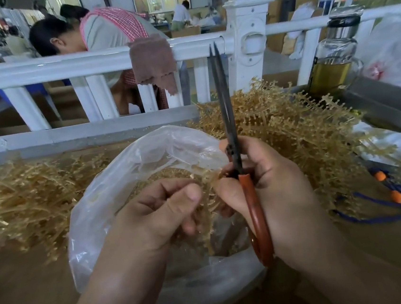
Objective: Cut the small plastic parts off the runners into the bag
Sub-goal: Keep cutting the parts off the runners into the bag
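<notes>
Left hand (pixel 161 213) curled, pinching a runner (pixel 211 179) at its 2 o'clock, over the open bag (pixel 114 185). Right hand (pixel 280 188) wrapped round the scissors (pixel 230 129), blades nearly together, tips toward 12 o'clock. Beyond, runner heaps (pixel 291 130) at 10 and 1 o'clock; glass bottle (pixel 333 63) at 2; white railing (pixel 62 67) farthest, cloth (pixel 153 62) draped over it.

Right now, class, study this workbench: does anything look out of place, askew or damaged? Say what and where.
Two things. A blue cord with orange beads lies half under the right-hand heap of runners, not part of the cutting work. The brown cloth over the white railing has a ragged lower edge.
</notes>
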